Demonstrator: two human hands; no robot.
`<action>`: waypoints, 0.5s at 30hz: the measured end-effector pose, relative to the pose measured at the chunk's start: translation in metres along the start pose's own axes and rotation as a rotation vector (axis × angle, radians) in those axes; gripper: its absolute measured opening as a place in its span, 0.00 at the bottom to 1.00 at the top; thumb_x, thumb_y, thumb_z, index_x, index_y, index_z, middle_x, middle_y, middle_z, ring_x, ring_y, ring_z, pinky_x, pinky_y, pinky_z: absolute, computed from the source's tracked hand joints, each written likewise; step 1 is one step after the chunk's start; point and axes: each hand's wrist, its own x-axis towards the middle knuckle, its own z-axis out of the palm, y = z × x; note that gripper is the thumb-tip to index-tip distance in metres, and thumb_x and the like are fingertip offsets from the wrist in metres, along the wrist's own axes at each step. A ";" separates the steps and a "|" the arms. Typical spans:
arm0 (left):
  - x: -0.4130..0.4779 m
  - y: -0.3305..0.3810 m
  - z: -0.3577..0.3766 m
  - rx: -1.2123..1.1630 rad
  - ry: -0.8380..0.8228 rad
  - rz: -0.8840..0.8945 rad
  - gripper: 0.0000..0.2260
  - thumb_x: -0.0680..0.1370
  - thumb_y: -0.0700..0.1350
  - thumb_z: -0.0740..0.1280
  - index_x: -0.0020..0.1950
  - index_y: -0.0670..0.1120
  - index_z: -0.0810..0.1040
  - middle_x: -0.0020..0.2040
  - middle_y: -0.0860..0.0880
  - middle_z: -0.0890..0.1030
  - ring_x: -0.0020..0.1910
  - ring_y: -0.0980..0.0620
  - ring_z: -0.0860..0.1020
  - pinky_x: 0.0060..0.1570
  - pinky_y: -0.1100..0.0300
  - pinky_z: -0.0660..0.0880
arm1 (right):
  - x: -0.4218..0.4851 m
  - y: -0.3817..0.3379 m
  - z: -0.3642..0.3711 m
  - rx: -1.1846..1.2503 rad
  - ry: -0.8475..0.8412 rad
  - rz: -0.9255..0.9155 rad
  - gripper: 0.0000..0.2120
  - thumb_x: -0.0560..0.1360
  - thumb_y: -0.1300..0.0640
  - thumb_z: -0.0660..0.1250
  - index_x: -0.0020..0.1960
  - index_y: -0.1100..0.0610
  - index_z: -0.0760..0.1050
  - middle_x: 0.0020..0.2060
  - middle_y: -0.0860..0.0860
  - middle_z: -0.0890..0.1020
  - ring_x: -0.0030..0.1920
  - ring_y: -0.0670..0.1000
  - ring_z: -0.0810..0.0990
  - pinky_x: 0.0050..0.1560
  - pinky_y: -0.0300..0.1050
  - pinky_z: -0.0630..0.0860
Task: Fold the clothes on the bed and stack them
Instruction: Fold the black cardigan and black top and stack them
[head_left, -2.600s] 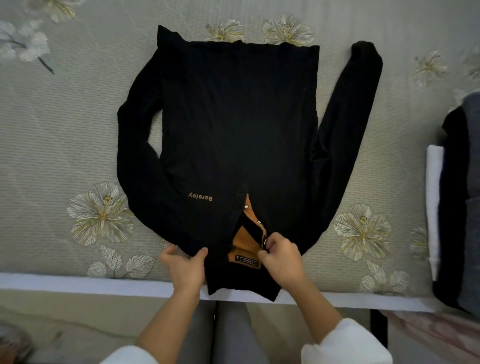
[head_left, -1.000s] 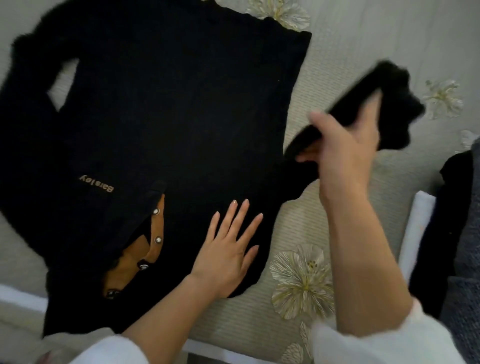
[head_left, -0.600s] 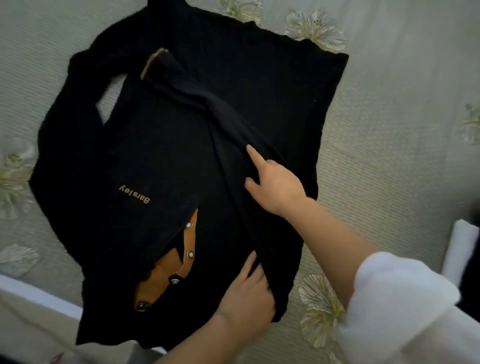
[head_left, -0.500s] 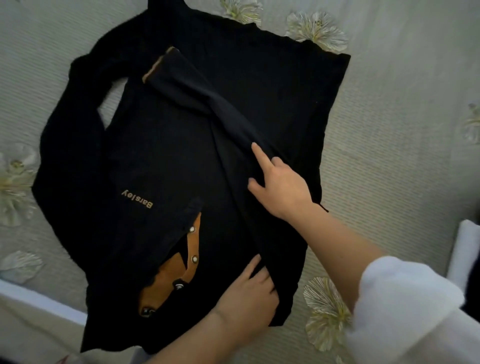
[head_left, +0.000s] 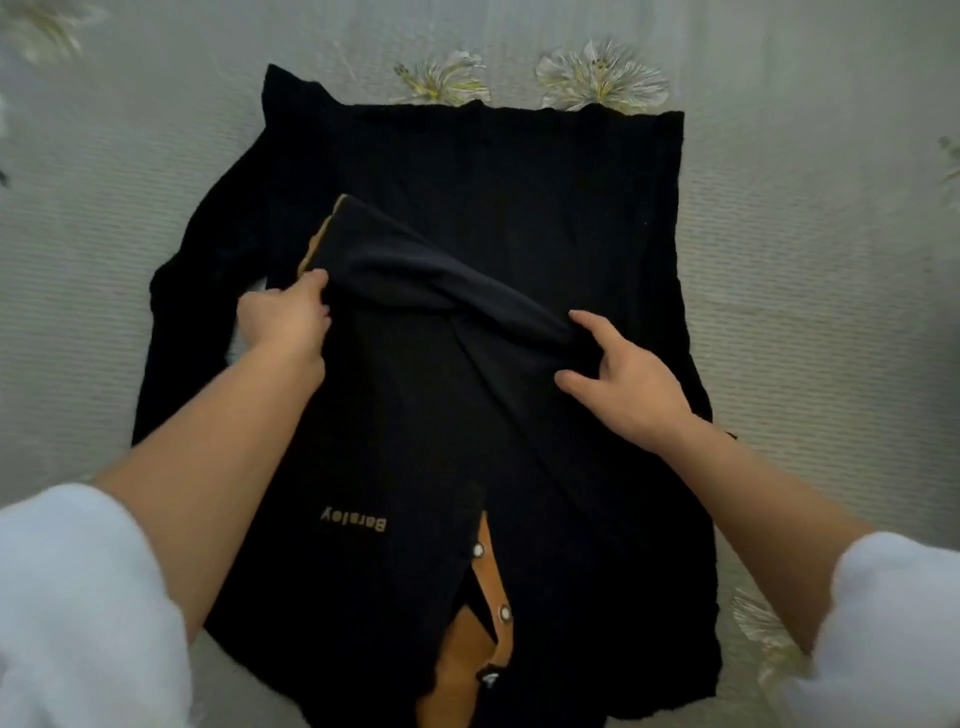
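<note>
Left hand (head_left: 285, 322) grips sleeve (head_left: 441, 280) at cuff | right hand (head_left: 628, 384) apparently pinches sleeve's right end | black sweater (head_left: 519, 182) flat on bed (head_left: 805, 260), collar (head_left: 467, 649) near, sleeve slanting across its body

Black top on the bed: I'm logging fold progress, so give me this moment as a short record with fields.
garment: black top, spread flat, collar end nearest the person
neck opening: tan lining showing, snaps undone
folded sleeve: laid slantwise across the body, cuff toward the person's left
other sleeve: out to the side, not folded in
left hand: grips the folded sleeve near its cuff
right hand: thumb and forefinger either side of the sleeve's bend; grip unclear
surface: floral bedspread
</note>
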 end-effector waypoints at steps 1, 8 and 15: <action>0.008 0.007 0.003 -0.028 -0.040 -0.043 0.17 0.73 0.46 0.72 0.58 0.41 0.76 0.41 0.49 0.77 0.42 0.54 0.80 0.40 0.62 0.79 | 0.003 -0.001 -0.004 0.076 0.007 0.039 0.27 0.71 0.47 0.69 0.68 0.40 0.66 0.33 0.43 0.76 0.36 0.44 0.77 0.39 0.41 0.71; 0.022 0.051 0.014 -0.088 -0.320 0.061 0.03 0.71 0.43 0.70 0.42 0.51 0.78 0.43 0.51 0.81 0.45 0.54 0.81 0.38 0.61 0.77 | 0.021 -0.011 -0.022 0.231 0.060 0.307 0.06 0.68 0.61 0.70 0.36 0.54 0.74 0.29 0.51 0.78 0.33 0.51 0.78 0.37 0.49 0.79; 0.050 0.068 0.018 -0.018 -0.578 0.010 0.08 0.77 0.38 0.62 0.52 0.50 0.74 0.59 0.45 0.78 0.52 0.47 0.81 0.43 0.54 0.80 | 0.004 -0.028 -0.002 0.207 0.289 0.370 0.08 0.71 0.56 0.69 0.49 0.53 0.73 0.33 0.49 0.79 0.34 0.48 0.77 0.34 0.43 0.72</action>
